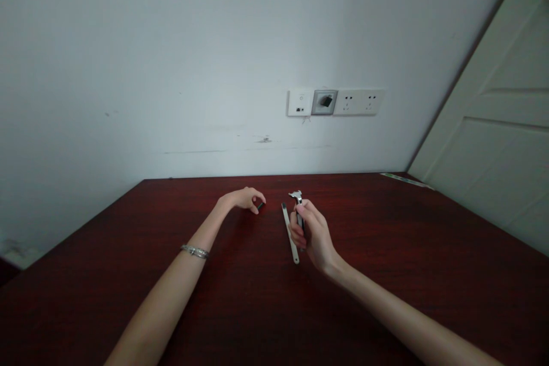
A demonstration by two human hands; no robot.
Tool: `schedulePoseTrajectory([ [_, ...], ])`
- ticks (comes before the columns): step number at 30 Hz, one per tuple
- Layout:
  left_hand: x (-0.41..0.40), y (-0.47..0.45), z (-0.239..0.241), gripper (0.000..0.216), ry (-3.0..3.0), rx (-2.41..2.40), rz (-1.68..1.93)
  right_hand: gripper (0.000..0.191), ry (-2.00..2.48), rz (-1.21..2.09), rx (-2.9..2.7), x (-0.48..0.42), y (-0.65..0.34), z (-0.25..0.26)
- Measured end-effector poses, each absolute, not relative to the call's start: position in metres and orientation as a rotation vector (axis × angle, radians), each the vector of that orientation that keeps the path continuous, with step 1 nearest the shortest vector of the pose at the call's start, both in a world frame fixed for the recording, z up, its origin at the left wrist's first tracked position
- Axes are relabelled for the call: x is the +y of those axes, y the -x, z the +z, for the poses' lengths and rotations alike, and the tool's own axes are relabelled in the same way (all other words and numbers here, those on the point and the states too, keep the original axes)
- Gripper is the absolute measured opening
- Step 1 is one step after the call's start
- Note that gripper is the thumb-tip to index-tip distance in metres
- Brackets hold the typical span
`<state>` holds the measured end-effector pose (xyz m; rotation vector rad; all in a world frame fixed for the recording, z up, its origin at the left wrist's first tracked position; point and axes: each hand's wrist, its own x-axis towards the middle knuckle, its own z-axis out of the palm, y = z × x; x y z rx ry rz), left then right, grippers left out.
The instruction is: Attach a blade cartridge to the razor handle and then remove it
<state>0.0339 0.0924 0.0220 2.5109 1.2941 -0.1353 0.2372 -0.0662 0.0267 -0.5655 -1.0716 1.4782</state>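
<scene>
1. By the right hand, a small hammer-like tool is grasped, with the fingers closed around its handle and the bright metal head left exposed above them; the tool is held up over the table, so its pick-up can be judged as done.
2. By the left hand, a small dark piece is met between thumb and index finger, at the far side of the table; whether it is pinched or merely lies between the fingertips cannot be told, so its pick-up cannot be counted as complete.
3. A pale flat strip with a dark far end is laid on the table, between the hands and just beside the right one; it is held by neither hand, and can be judged as not yet dealt with.
4. No contact is seen between the tool's head and the dark piece or the strip; the two hands are kept apart, and any work with the tool is judged to be undone at this moment.
5. Most of the tool's handle is hidden by the right hand's fingers; the exact form of its head is too small to be made out; the dark piece is partly covered by the left hand, and its nature cannot be told; both forearms are cut off by the lower edge of the view.
</scene>
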Motion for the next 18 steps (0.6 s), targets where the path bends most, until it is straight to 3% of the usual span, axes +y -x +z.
schedulePoseTrajectory([
  [18, 0.101, -0.028, 0.011, 0.057, -2.354, 1.322, -0.036, 0.027, 0.622, 1.402, -1.115, -0.062, -0.238, 0.026],
])
